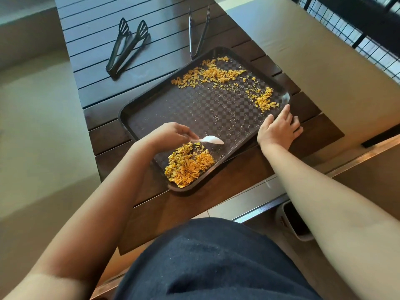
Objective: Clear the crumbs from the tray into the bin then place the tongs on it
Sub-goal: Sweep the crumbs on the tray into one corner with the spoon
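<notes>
The left hand (171, 133) pinches a white spoon (211, 140) just above the heaped crumbs (188, 165) in the tray's (138, 105) near corner; the right hand (279, 128) lies flat, fingers spread, on the rim. Sweep the far crumbs in low strokes — the bin (296, 221), probably that container below, waits. Both tongs (127, 46) lie on the table (93, 24) beyond the tray.

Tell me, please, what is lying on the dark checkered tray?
Yellow crumbs piled at the tray's near corner, more scattered along the far edge, and a white plastic spoon. The left hand covers its handle.
</notes>
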### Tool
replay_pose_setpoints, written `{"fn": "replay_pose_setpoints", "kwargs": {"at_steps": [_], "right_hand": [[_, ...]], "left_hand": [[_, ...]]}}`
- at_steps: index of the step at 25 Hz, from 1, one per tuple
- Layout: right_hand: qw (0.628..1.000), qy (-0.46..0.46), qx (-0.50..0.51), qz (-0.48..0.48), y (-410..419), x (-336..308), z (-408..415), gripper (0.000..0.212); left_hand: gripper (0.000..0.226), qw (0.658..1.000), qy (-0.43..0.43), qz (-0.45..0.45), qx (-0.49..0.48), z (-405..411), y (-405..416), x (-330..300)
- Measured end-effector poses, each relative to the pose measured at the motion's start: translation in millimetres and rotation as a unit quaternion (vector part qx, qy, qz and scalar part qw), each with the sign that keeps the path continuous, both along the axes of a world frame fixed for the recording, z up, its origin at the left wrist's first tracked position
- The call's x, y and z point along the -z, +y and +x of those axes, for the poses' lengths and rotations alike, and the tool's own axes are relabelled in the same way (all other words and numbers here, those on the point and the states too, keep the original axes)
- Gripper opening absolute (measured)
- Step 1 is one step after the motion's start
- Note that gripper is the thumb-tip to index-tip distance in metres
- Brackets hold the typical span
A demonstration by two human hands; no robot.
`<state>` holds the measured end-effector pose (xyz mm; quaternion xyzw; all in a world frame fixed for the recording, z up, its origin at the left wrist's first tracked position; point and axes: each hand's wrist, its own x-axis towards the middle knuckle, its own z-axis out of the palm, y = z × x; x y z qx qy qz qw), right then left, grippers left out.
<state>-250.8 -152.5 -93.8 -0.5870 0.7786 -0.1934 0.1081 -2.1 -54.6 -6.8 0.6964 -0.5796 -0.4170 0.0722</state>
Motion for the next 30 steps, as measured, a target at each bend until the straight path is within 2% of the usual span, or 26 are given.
{"fn": "replay_pose_setpoints", "kwargs": {"at_steps": [2,7,10,14,18,22,24,27,30], "right_hand": [[1.000,0.000,0.000,0.002,0,0,0,0.057],[1.000,0.000,-0.001,0.001,0,0,0,0.057],[1.000,-0.001,0.002,0.008,0,1,-1,0.057],[1.000,-0.004,-0.002,-0.005,-2,2,-1,0.057],[1.000,-0.009,-0.002,0.009,2,-1,-3,0.057],[0.999,-0.034,0.008,-0.001,-5,-6,-7,0.052],[0.999,-0.051,-0.001,0.000,-16,-12,-16,0.050],[0.998,-0.036,-0.053,0.009,-41,-15,-33,0.046],[0.990,-0.041,-0.134,0.011,-57,-13,-47,0.044]], "left_hand": [[0.026,1.000,-0.009,0.002,0.023,-9,-1,3],[0.023,0.991,-0.106,0.011,0.075,1,7,-6],[0.023,0.991,-0.091,0.036,0.086,8,5,-14],[0.024,0.998,-0.033,-0.047,-0.020,-2,-9,-9],[0.028,0.992,-0.057,-0.097,-0.049,-25,-30,3],[0.021,0.983,-0.136,-0.109,-0.048,-48,-53,4],[0.016,0.980,-0.149,-0.108,-0.070,-60,-64,4],[0.019,0.975,-0.150,-0.126,-0.106,-76,-82,4],[0.039,0.966,-0.176,-0.146,-0.117,-89,-100,4]]}}
